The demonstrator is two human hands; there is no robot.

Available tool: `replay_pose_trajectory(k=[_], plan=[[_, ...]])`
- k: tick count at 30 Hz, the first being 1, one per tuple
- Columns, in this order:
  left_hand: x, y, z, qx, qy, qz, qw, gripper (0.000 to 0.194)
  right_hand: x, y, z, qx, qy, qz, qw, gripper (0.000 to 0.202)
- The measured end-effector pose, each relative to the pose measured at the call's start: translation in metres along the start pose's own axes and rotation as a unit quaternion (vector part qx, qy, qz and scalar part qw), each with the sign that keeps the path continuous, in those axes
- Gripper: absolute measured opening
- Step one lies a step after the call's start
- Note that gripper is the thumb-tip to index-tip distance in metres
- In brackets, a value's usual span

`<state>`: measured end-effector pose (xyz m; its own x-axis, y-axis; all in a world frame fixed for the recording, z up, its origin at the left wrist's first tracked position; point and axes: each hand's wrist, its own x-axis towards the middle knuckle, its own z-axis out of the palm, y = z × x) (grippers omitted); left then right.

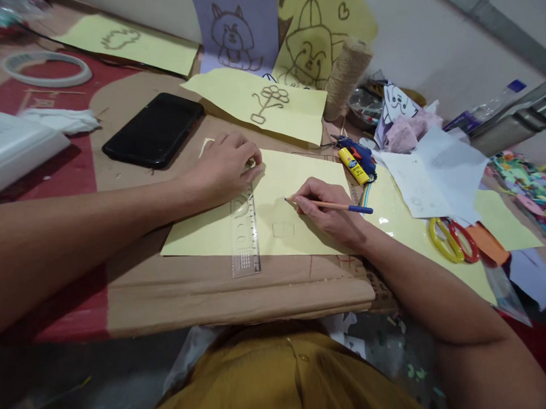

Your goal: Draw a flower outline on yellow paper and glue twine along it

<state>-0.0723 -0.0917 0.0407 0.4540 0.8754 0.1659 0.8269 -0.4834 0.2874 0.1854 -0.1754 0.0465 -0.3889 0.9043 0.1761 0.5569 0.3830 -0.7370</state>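
Note:
A yellow sheet of paper (202, 235) lies on the cardboard-covered table, with a small faint pencil outline (284, 229) like a pot on it. My right hand (325, 205) rests on the sheet and grips a pencil (331, 205) with a blue end, its tip just above the paper over the outline. Across the sheet's left part runs a clear plastic ruler (244, 236), its lower end past the paper's near edge. My left hand (230, 164) has curled fingers and covers the ruler's upper end, thumb against it.
Behind the sheet stand a yellow flower drawing (291, 110) and a twine spool (346, 77). A black phone (154, 130) and tape roll (45, 68) lie left. Right are a yellow glue stick (353, 166), red-and-yellow-handled scissors (446, 240) and white paper (434, 173).

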Motion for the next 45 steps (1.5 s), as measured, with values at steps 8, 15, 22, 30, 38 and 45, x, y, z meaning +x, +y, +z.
replay_pose_trajectory(k=[8, 15, 22, 30, 38, 45], plan=[[0.0, 0.0035, -0.0029, 0.003, -0.006, -0.001, 1.0, 0.028, 0.0012, -0.0027, -0.0003, -0.014, -0.004, -0.005, 1.0, 0.026], [0.0002, -0.0005, 0.0001, -0.003, -0.001, 0.006, 1.0, 0.027, 0.0003, -0.0034, 0.0001, -0.02, 0.006, -0.014, 1.0, 0.027], [0.0013, -0.0013, 0.0023, 0.003, 0.0, 0.004, 1.0, 0.026, 0.0005, -0.0061, -0.0008, -0.019, -0.005, 0.002, 1.0, 0.026], [0.0004, -0.0006, -0.0003, -0.002, -0.005, -0.003, 1.0, 0.028, 0.0012, -0.006, -0.0002, -0.02, -0.002, -0.016, 1.0, 0.023], [0.0005, -0.0025, 0.0009, -0.001, -0.001, 0.003, 1.0, 0.029, 0.0001, -0.0056, -0.0002, -0.011, -0.001, -0.012, 1.0, 0.025], [0.0005, -0.0028, 0.0009, -0.018, 0.001, 0.003, 1.0, 0.028, -0.0036, -0.0017, -0.0002, 0.01, 0.02, 0.002, 1.0, 0.027]])
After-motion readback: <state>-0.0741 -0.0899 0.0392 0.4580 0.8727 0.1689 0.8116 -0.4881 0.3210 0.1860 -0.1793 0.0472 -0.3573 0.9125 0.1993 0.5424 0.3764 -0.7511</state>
